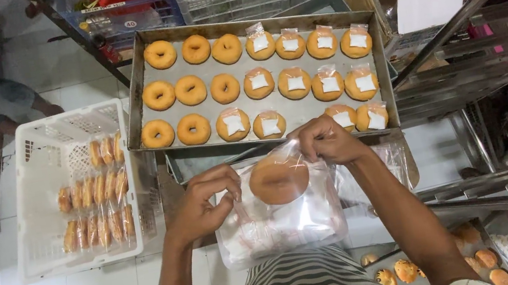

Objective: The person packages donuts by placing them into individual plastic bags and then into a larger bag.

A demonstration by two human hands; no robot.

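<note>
The metal tray [139,103] holds bare and bagged donuts; left of it, a white crate [35,202] holds packed ones. Below the tray, left hand [203,203] and right hand [327,140] pinch closed on a clear bag [295,215] with one donut [279,180]

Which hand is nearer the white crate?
Left. The left hand pinches the bag's edge, just right of the white crate. The right hand grips the bag's far side, farther away.
</note>
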